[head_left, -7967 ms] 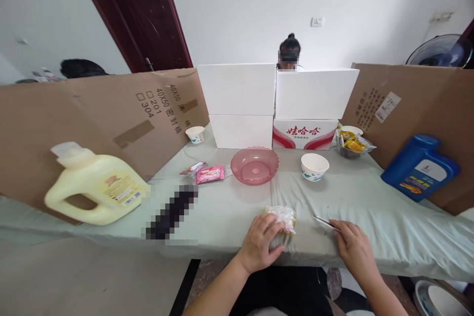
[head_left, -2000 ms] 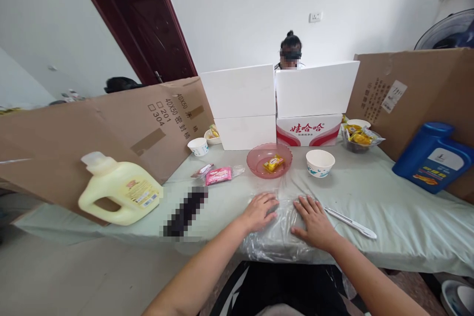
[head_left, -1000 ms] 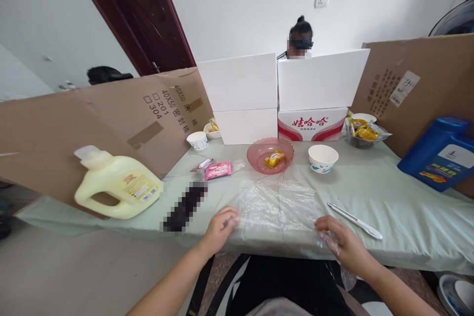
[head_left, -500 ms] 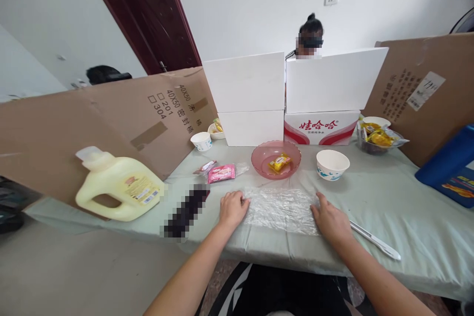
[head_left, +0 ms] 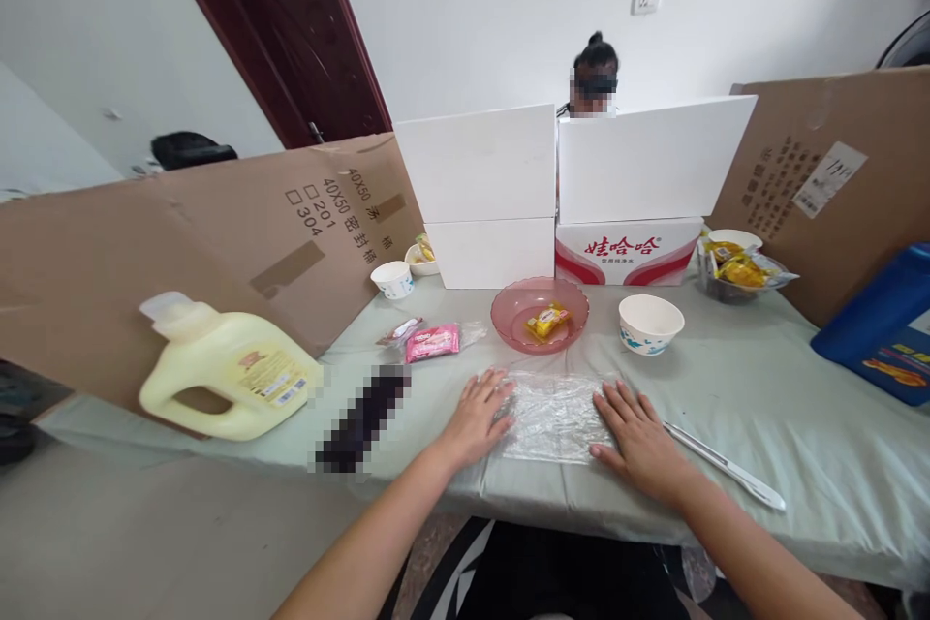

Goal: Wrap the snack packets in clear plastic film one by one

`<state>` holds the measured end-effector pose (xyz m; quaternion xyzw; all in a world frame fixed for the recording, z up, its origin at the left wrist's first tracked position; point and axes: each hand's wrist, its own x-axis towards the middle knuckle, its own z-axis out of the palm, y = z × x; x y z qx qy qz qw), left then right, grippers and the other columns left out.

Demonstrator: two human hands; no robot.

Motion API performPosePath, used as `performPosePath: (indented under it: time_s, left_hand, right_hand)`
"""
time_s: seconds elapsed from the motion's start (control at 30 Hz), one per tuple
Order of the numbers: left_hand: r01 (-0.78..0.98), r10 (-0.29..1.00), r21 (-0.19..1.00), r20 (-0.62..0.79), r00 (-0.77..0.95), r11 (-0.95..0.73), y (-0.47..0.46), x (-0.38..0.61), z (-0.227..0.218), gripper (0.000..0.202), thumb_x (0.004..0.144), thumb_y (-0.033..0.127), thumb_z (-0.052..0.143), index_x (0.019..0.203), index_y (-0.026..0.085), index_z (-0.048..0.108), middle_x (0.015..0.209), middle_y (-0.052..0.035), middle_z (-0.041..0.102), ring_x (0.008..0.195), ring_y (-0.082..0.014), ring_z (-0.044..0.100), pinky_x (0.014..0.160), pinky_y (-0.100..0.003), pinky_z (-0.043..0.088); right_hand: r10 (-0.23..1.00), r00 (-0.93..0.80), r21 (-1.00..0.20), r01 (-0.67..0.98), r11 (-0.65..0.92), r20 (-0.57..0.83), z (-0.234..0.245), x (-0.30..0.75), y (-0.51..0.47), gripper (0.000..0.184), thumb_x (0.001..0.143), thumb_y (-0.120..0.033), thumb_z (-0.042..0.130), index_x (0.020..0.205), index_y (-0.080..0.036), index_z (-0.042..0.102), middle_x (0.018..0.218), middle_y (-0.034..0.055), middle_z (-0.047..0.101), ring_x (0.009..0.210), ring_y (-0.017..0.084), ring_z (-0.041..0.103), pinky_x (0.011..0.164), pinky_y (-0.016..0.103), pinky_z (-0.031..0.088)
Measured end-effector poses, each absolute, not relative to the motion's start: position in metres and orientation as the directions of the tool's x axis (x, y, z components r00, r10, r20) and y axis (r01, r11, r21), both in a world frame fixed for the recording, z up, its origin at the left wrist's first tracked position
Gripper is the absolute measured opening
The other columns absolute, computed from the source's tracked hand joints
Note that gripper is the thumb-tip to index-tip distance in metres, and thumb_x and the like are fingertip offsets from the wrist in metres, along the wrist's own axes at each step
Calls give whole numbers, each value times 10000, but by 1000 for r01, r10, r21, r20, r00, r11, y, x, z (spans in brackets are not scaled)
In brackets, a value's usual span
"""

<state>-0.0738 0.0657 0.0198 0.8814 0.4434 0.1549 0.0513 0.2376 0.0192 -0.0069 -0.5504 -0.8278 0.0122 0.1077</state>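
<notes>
A crinkled clear plastic bag (head_left: 553, 412) lies flat near the front edge of the table. My left hand (head_left: 476, 417) rests palm down on its left side, fingers stretched out. On the right side my right hand (head_left: 635, 436) lies flat, with its fingers spread over the plastic. Just beyond the bag stands a pink translucent bowl (head_left: 509, 325) holding a yellow-wrapped snack (head_left: 548, 321). A white paper bowl (head_left: 651, 325) with a blue pattern is to its right. White tongs (head_left: 727, 467) lie beside my right hand.
A pink packet (head_left: 432, 342) and a pixelated dark object (head_left: 363, 418) lie left, near a yellow jug (head_left: 232, 373). White boxes (head_left: 480, 165) and cardboard panels (head_left: 291, 232) border the table. Bagged snacks (head_left: 745, 269) and a blue container (head_left: 883, 329) are right. A person (head_left: 594, 77) is behind the boxes.
Both hands have moved inward from the bag's side edges onto the plastic. Their fingers, curled at the edges before, are now stretched out flat.
</notes>
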Motion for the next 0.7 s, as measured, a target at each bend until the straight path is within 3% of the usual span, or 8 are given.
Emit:
performPosePath:
  time_s: [0.1, 0.23, 0.3, 0.43, 0.57, 0.63, 0.7]
  left_hand:
    - [718, 759, 273, 367, 538, -641, 51, -107, 30, 357, 879, 323, 541, 1209, 190, 555, 1310, -131, 526, 1278, -291, 430, 1072, -491, 351]
    - [648, 719, 311, 290, 632, -695, 28, -129, 37, 318, 716, 185, 633, 1032, 195, 596, 1133, -94, 596, 1120, -270, 532, 991, -441, 441]
    - [637, 715, 327, 280, 640, -698, 22, -133, 33, 234, 725, 122, 573, 942, 201, 606, 1085, -78, 619, 1112, -252, 546, 983, -418, 451]
    - [612, 750, 439, 298, 591, -657, 22, -136, 27, 172, 816, 102, 454, 830, 201, 594, 1016, -59, 651, 1090, -212, 578, 952, -363, 466]
    - [666, 880, 582, 234, 412, -466, 42, -129, 33, 135, 876, 210, 446, 859, 195, 579, 823, -11, 647, 788, -155, 620, 737, -266, 499]
    - [745, 923, 546, 212, 321, -384, 60, -120, 36, 138, 880, 219, 451, 890, 195, 586, 755, 12, 632, 695, -138, 599, 672, -238, 477]
    - [818, 941, 467, 203, 270, -335, 79, -109, 35, 154, 866, 182, 470, 944, 197, 601, 746, 15, 640, 673, -136, 597, 664, -232, 466]
  right_hand:
    - [856, -453, -152, 854, 497, 249, -9, 266, -5, 678, 856, -639, 477, 1396, -229, 451, 1496, 106, 383, 1405, 301, 279, 1105, 511, 291]
    - [831, -451, -198, 827, 526, 325, -8, 281, -26, 348, 916, -464, 498, 1177, -265, 613, 1274, 81, 598, 1208, 242, 524, 1013, 445, 422]
    - [819, -443, -219, 814, 538, 365, -7, 280, -30, 238, 943, -375, 472, 1056, -262, 647, 1161, 64, 648, 1114, 216, 579, 993, 431, 435]
    - [810, -435, -288, 778, 558, 394, 3, 276, -32, 201, 950, -321, 446, 960, -250, 634, 1111, 53, 662, 1107, 215, 581, 977, 422, 438]
    - [920, -261, -429, 824, 370, 291, 17, 270, -21, 257, 972, -350, 366, 961, -235, 596, 961, 38, 683, 883, 164, 644, 789, 308, 500]
    - [962, -146, -376, 898, 227, 232, 20, 263, -7, 263, 973, -350, 355, 953, -231, 589, 901, 20, 685, 799, 148, 649, 696, 266, 486]
    - [975, -66, -246, 962, 119, 213, 20, 255, 8, 257, 966, -318, 365, 943, -218, 600, 892, 28, 690, 766, 160, 654, 657, 269, 462]
